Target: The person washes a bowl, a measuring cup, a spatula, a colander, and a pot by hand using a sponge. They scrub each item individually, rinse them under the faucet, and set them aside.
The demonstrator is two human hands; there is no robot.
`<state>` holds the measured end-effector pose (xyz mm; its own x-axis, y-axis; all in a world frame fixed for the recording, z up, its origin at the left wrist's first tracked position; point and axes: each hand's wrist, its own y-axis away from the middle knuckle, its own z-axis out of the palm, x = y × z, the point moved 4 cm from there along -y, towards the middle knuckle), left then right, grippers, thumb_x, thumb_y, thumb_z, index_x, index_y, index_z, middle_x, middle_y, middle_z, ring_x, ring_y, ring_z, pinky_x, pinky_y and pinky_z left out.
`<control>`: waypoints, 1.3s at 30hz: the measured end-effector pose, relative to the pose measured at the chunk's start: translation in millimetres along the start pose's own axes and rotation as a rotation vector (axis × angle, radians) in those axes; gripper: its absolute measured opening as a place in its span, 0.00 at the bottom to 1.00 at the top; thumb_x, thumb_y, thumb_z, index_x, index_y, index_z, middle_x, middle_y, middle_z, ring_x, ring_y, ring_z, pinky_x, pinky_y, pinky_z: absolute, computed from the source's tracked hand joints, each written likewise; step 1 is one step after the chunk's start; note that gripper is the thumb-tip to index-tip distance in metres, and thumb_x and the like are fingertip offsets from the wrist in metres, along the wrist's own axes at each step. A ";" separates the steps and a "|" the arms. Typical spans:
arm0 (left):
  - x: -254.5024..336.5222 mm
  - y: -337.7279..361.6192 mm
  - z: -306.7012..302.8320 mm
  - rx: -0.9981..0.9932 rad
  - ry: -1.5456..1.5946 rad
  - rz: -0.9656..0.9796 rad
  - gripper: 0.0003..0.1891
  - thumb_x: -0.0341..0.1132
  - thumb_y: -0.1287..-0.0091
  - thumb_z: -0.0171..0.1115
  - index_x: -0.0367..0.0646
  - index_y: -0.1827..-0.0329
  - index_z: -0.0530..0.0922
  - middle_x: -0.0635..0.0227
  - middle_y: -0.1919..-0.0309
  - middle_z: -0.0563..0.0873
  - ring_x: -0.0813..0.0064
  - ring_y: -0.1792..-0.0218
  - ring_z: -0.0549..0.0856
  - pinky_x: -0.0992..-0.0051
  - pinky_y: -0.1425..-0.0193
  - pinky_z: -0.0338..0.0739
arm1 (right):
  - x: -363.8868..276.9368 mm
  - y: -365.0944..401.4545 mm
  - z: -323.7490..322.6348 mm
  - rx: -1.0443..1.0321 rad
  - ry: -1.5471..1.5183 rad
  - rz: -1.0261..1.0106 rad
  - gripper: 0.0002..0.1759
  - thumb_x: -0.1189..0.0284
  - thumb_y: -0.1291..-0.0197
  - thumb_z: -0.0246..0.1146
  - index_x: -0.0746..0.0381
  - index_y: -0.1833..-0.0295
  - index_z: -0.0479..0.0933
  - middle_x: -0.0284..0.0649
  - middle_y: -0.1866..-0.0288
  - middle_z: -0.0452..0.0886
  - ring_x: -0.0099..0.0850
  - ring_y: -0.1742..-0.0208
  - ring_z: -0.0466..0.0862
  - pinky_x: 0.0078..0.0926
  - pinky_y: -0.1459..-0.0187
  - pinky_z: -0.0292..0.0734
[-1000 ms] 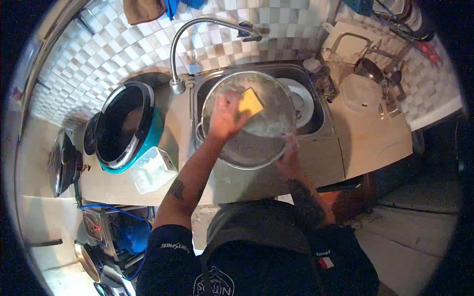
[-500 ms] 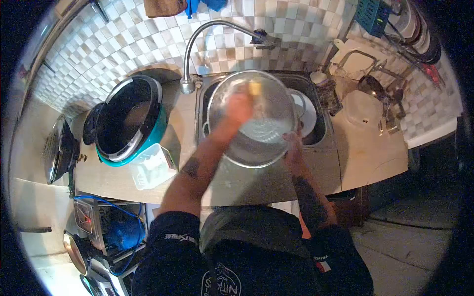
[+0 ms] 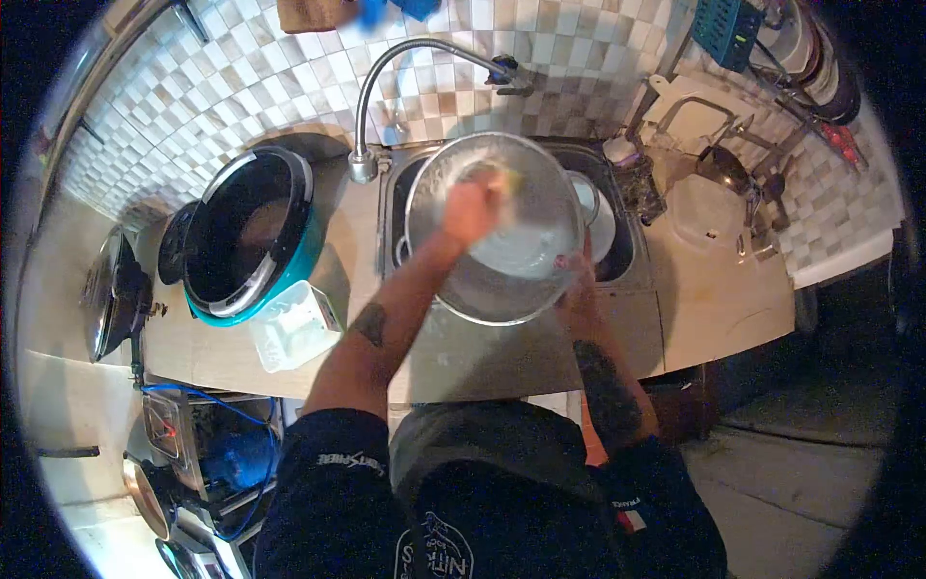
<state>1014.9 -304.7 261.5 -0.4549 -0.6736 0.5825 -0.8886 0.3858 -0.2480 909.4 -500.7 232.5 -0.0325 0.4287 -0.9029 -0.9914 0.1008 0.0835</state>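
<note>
Sponge in left grip, inside pot

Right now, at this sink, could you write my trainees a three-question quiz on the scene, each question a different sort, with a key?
1. True or false: the left hand holds a yellow sponge over the inside of the metal pot.
2. Where is the right hand? (a) on the faucet (b) at the metal pot's rim (c) inside the tub
3. Fill in the colour: the tub beside the translucent plastic container is ____ on its outside.
Key: 1 true; 2 b; 3 teal.
</note>
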 end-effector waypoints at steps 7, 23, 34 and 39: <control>-19.6 4.7 -13.4 0.256 -0.038 0.006 0.21 0.32 0.31 0.55 0.40 0.36 0.71 0.40 0.44 0.77 0.41 0.51 0.82 0.52 0.48 0.79 | 19.4 -18.4 -23.8 -0.128 0.233 -0.282 0.26 0.64 0.33 0.56 0.56 0.31 0.65 0.37 0.50 0.76 0.32 0.51 0.79 0.36 0.49 0.79; 57.3 84.0 79.2 -0.117 0.130 0.294 0.33 0.54 0.41 0.68 0.44 0.37 0.74 0.45 0.37 0.76 0.53 0.37 0.79 0.45 0.25 0.58 | -28.5 -28.7 7.0 0.092 0.022 -0.363 0.38 0.62 0.45 0.59 0.61 0.27 0.62 0.42 0.37 0.73 0.38 0.41 0.76 0.38 0.41 0.76; 8.4 70.8 31.3 -0.186 -0.347 0.423 0.21 0.39 0.33 0.55 0.43 0.39 0.75 0.50 0.34 0.74 0.49 0.38 0.80 0.58 0.36 0.78 | -41.5 -25.3 46.4 0.344 0.100 -0.026 0.37 0.66 0.40 0.57 0.65 0.26 0.59 0.48 0.33 0.69 0.38 0.35 0.73 0.37 0.36 0.72; 56.8 80.5 36.2 -0.274 -0.024 0.377 0.23 0.48 0.31 0.57 0.38 0.42 0.75 0.49 0.29 0.69 0.47 0.34 0.76 0.55 0.33 0.74 | 13.7 -12.6 25.8 0.153 -0.054 -0.282 0.39 0.72 0.41 0.56 0.65 0.24 0.55 0.47 0.37 0.70 0.39 0.39 0.74 0.36 0.35 0.70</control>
<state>915.5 -334.7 246.6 -0.7472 -0.4674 0.4724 -0.6146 0.7565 -0.2236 924.8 -472.9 229.9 0.2520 0.4111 -0.8760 -0.9296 0.3545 -0.1010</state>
